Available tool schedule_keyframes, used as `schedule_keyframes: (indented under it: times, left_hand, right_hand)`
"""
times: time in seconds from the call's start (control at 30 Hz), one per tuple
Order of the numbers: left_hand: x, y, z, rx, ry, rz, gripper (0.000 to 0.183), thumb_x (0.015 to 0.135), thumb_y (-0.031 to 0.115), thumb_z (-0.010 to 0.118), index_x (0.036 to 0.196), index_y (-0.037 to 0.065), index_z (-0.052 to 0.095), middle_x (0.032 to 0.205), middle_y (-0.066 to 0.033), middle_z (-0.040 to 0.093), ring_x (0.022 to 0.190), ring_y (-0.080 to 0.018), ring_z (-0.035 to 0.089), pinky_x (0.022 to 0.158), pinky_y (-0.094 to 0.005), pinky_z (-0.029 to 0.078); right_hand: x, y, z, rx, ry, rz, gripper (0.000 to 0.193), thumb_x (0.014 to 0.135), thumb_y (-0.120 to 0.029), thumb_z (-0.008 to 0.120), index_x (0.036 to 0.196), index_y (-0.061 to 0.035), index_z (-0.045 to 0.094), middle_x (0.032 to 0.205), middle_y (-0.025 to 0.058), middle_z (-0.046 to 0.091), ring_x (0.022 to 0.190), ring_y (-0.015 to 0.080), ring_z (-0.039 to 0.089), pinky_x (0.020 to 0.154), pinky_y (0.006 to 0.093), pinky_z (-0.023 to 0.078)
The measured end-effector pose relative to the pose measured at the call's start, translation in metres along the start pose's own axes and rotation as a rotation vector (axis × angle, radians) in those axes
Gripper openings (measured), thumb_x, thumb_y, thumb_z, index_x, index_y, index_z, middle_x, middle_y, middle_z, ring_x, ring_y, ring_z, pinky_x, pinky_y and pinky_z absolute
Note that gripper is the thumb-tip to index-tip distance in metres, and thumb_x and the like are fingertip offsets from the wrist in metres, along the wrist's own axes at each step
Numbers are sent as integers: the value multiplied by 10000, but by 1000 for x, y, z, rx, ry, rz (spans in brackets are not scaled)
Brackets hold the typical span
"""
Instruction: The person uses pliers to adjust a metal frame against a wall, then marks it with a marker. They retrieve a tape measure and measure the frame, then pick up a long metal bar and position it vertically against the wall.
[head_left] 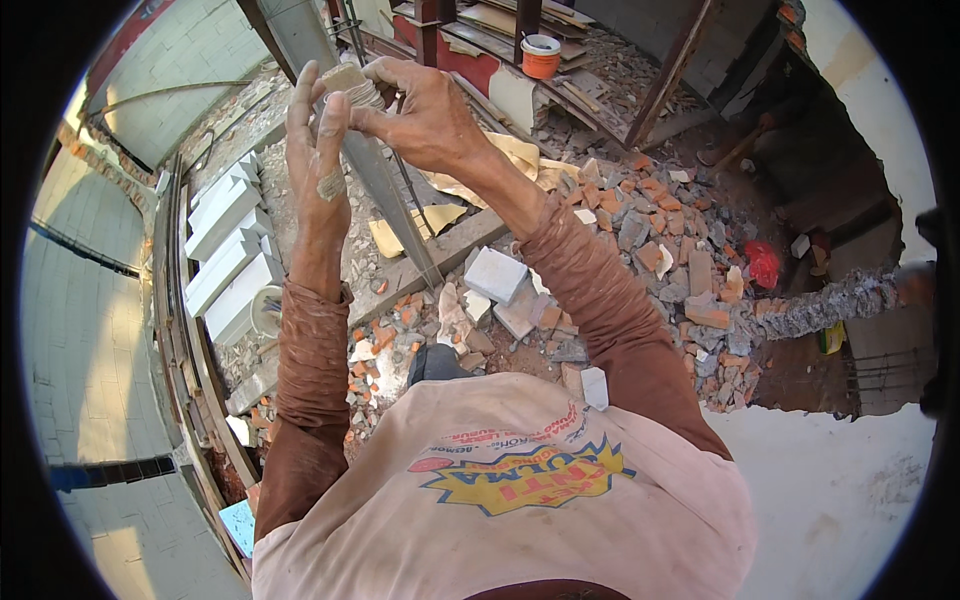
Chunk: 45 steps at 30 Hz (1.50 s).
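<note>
Up in front of the grey post (378, 185) I hold a small, pale block wound with string (358, 84). My left hand (318, 145) has its fingers nearly straight, with the block's left end between them and the thumb. Grey dried mortar is stuck on that hand near the wrist. From the right, my right hand (428, 112) pinches the string-wound side with bent thumb and fingers. Part of the block is hidden behind the fingers.
Broken bricks and rubble (670, 225) cover the ground to the right. White blocks (228, 235) lie in a row at left beside long planks (183, 330). A light block (497, 275) sits on the debris. An orange bucket (541, 60) stands at the back.
</note>
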<state>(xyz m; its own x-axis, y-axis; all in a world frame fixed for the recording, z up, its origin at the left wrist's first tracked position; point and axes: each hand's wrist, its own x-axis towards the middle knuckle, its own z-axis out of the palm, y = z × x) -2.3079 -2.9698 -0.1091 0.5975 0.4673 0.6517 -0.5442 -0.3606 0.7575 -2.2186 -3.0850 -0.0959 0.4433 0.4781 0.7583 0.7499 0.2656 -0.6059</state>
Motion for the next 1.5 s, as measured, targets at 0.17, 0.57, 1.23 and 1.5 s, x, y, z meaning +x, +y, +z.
schedule_keyframes:
  times: [0.17, 0.57, 1.23, 1.5]
  left_hand:
    - [-35, -31, 6, -538, -120, -422, 470, 1007, 466, 483, 1150, 36, 611, 853, 19, 610, 692, -55, 522, 623, -220, 409]
    - [-2, -63, -9, -276, -254, -281, 274, 936, 307, 676, 933, 39, 733, 662, 63, 541, 567, -23, 414, 507, -199, 314]
    - [22, -98, -23, -111, -178, -345, 239, 953, 219, 653, 920, -9, 719, 806, 17, 663, 733, -48, 568, 662, -217, 459]
    - [0, -105, -1, 98, 91, -143, 235, 906, 239, 723, 923, 6, 747, 814, -21, 700, 757, -69, 601, 677, -229, 469]
  right_hand:
    - [3, 4, 4, 242, 95, 77, 368, 894, -228, 716, 1153, 17, 621, 955, 91, 685, 845, 93, 624, 741, 271, 540]
    - [23, 15, -22, 443, 193, 154, 151, 983, -134, 566, 1065, -11, 594, 967, 91, 681, 868, 137, 656, 794, 290, 545]
    - [-16, 39, -114, -256, -433, 546, 387, 900, -334, 692, 1108, -17, 614, 962, 92, 695, 785, 131, 635, 709, 288, 525]
    - [-15, 73, -183, -285, -843, 580, 433, 807, -360, 773, 1017, -5, 645, 801, 33, 626, 641, 89, 570, 559, 259, 465]
